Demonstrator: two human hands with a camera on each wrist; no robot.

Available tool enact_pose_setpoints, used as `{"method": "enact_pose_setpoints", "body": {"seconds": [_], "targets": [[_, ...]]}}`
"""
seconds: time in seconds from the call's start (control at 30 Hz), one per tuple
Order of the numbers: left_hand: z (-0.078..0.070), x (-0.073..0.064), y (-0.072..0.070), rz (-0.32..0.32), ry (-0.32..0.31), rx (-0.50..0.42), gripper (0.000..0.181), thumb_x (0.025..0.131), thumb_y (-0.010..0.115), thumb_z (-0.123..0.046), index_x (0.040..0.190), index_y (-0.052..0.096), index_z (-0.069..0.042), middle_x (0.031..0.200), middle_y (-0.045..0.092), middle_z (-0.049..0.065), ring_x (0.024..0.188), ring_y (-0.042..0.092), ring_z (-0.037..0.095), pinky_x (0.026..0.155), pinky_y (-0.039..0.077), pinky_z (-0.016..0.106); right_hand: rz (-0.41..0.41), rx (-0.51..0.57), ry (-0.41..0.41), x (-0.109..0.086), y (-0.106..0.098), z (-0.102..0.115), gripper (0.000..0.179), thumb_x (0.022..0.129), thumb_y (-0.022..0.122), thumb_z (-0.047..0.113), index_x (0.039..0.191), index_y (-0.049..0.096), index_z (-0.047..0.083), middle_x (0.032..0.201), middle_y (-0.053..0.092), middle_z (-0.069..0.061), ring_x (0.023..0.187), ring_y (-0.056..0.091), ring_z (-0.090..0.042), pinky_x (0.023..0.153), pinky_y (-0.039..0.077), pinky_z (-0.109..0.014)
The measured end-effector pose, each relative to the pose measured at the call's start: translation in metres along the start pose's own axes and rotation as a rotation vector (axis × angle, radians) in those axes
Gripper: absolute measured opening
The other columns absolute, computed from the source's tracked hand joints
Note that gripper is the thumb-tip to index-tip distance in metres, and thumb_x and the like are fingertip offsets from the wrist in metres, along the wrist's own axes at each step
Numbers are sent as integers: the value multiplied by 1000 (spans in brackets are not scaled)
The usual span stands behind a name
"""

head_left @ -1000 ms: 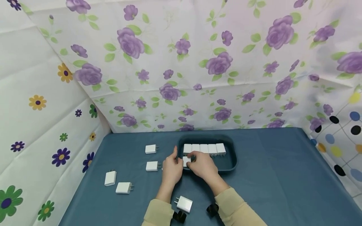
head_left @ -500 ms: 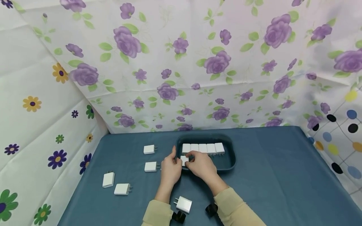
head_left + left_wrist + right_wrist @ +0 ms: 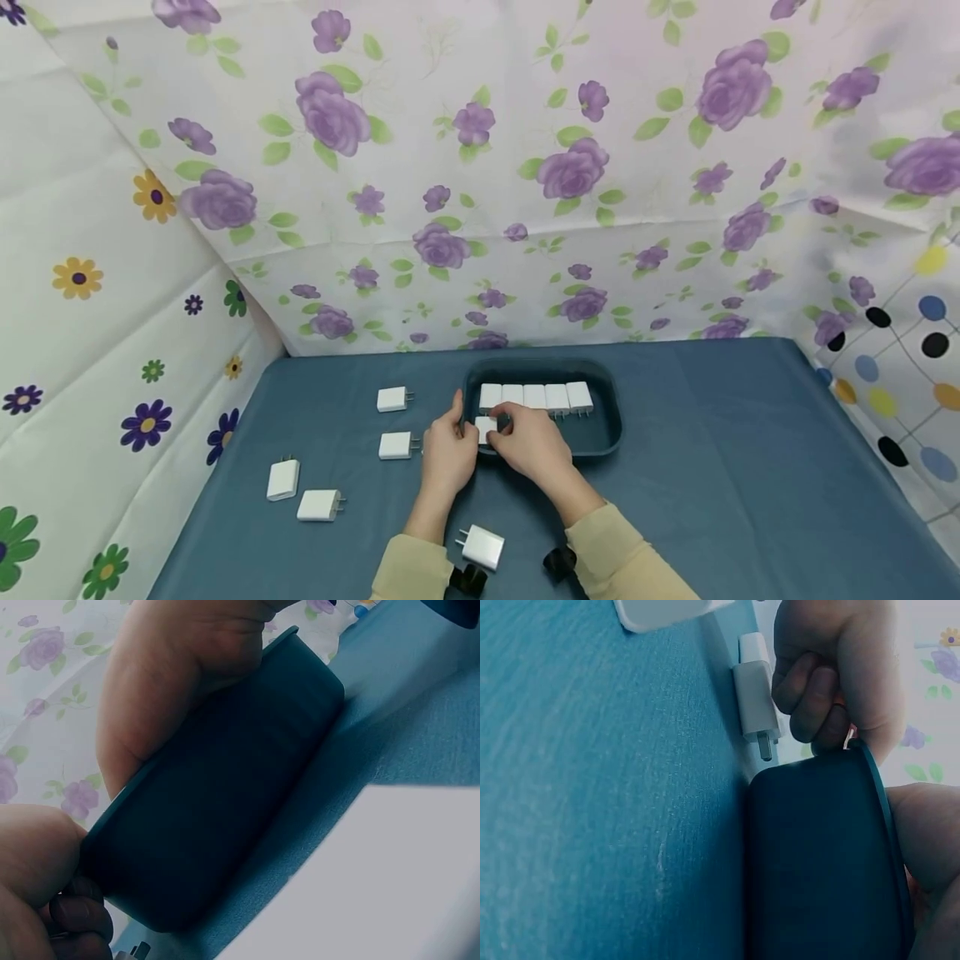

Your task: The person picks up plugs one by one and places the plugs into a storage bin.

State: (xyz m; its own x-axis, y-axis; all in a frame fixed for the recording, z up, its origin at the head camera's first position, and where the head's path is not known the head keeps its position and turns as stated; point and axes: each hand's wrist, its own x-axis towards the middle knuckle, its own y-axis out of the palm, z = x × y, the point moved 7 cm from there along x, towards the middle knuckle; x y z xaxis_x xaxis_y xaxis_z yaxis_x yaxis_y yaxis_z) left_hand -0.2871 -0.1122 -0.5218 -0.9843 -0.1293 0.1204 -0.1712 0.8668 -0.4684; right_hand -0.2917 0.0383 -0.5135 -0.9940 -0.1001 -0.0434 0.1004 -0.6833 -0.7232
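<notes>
In the head view, a dark blue tray [image 3: 611,433] stands on the table with a row of several white plug chargers [image 3: 534,396] along its back. My right hand [image 3: 534,446] pinches another white charger [image 3: 486,429] at the tray's front left corner, between thumb and index finger. At the left edge of the tray my left hand [image 3: 447,450] grips the rim; its curled fingers show outside the wall in the right wrist view. The right hand [image 3: 172,675] reaches over the rim in the left wrist view. Inside the tray, the held charger's prongs are mostly hidden.
Left of the tray, loose chargers lie on the blue tablecloth [image 3: 712,467]: a far one [image 3: 392,399], a nearer one [image 3: 395,446], and a pair further left [image 3: 283,480]. One more charger [image 3: 483,547] lies between the forearms. Flowered sheets [image 3: 480,183] enclose the table.
The whole head view has shifted slightly left. Both hands keep their places at the tray, and the pinched charger stays in the front left corner with almost no movement.
</notes>
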Motion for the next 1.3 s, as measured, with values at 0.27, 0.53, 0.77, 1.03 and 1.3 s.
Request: {"method": "enact_pose_setpoints", "body": {"seconds": [0.27,0.53,0.77,1.03,1.3], "targets": [[0,-2,-1,15,11,28,57,101,58,-3,157,51,0,50,42,-2,41,29,13,44,24,29,-70,18,-115,-4,-4,1,29,102,73,23,130,76,19,66,58,9,51,50,-13,50,41,-33],[-2,-2,-3,-4,3,43,57,100,59,-3,156,52,0,50,42,-2,42,31,13,45,25,30,-166,414,-247,-11,-23,-4,21,106,70,18,125,79,16,84,73,-4,63,67,-18,62,58,-32],[0,0,-2,1,2,44,57,101,59,-4,157,52,-1,50,41,-2,42,30,13,45,25,30,-182,859,-309,-19,-41,-20,22,109,65,14,124,75,0,93,65,-30,76,70,-19,73,64,-37],[-2,0,3,38,18,36,57,103,57,-5,159,49,-2,50,41,-2,42,28,13,46,24,29,-300,958,-320,-28,-88,-50,30,109,61,7,128,65,-16,91,68,-15,73,70,-14,68,63,-33],[0,0,-2,22,24,40,57,102,58,-4,158,51,-2,51,38,-4,43,29,12,45,25,28,-466,510,-16,-33,-132,-89,43,109,65,28,147,65,9,112,70,-17,83,71,-31,70,61,-35]]}}
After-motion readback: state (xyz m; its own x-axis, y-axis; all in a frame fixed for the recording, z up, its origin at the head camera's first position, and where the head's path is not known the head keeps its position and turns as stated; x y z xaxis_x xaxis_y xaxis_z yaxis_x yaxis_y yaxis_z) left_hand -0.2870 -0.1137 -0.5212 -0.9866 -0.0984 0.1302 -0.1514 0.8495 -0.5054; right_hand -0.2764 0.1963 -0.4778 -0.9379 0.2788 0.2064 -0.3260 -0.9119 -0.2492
